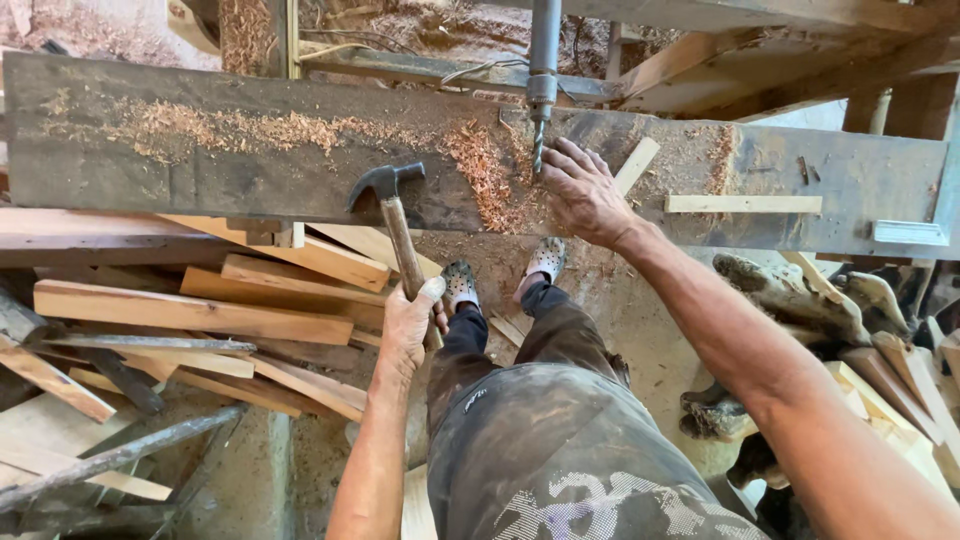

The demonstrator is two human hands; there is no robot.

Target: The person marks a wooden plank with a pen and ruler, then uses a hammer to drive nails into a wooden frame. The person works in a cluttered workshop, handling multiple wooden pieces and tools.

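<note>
My left hand [408,325] grips the wooden handle of a claw hammer [388,205], its dark metal head raised over the near edge of a dark, worn workbench [200,170]. My right hand [583,192] lies flat on the bench top with the fingers spread, right beside the tip of a vertical drill bit [539,140] hanging from a drill press spindle [544,50]. A pile of reddish wood shavings [487,172] sits between the hammer head and my right hand. A small pale wood strip [636,165] pokes out from behind my right hand.
A pale wooden slat [742,204] and a white metal piece [908,233] lie on the bench's right end. Stacked planks and offcuts [190,312] fill the floor at left; wood scraps [880,350] pile at right. My legs and patterned clogs [545,258] stand below the bench.
</note>
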